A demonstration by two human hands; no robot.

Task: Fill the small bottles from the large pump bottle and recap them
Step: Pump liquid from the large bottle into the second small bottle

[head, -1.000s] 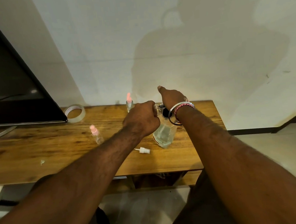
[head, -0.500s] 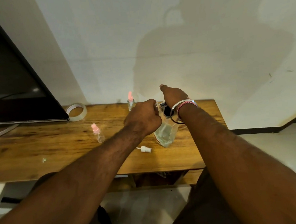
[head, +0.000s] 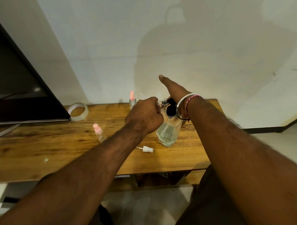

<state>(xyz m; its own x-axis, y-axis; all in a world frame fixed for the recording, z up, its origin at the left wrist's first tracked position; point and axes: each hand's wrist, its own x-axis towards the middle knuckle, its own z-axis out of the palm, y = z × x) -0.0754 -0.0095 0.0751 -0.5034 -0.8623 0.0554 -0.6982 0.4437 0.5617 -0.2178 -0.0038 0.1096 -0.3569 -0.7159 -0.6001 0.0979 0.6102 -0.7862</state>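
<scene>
The large clear pump bottle stands on the wooden table, its black pump head under my right hand. That hand lies over the pump with the thumb straight up; its fingers are hidden. My left hand grips a small clear bottle, whose neck shows at the pump's nozzle. A white spray cap lies loose in front of the big bottle. Two small pink-capped bottles stand apart, one to the left and one at the back.
A roll of clear tape lies at the back of the table beside a dark screen on a curved stand. The table's right edge runs just past the pump bottle. A white wall rises right behind.
My right hand has risen a little over the pump head, thumb higher than before. The left hand keeps the small bottle at the nozzle.
</scene>
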